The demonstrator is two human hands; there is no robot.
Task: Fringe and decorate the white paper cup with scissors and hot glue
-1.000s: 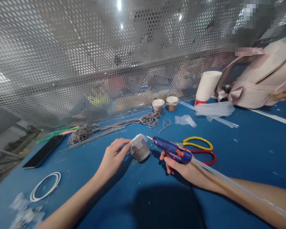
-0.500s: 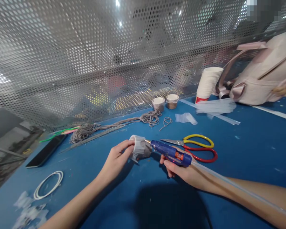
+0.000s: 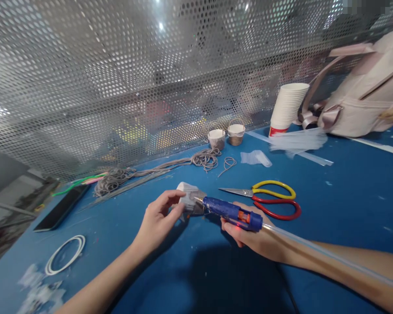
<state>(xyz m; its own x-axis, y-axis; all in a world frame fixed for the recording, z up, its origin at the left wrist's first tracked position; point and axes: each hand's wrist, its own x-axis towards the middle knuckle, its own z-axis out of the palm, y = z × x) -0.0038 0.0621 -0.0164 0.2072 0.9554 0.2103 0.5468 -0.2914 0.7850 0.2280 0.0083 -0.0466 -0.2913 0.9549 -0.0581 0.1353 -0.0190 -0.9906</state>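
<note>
Blue tabletop (image 3: 347, 205): scissors (image 3: 253, 194) lie just beyond glue gun (image 3: 231, 213) and cup (image 3: 189, 199).

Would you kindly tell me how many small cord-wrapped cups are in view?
3: one cup beside another at the mesh wall; a third in the left hand, against the glue gun.

My left hand (image 3: 157, 220) is out ahead, thumb and fingertips pinched together, forearm running in from the lower left. My right hand (image 3: 256, 240) sits just beside it, fingers curled in a tight grip, forearm stretched in from the right.
</note>
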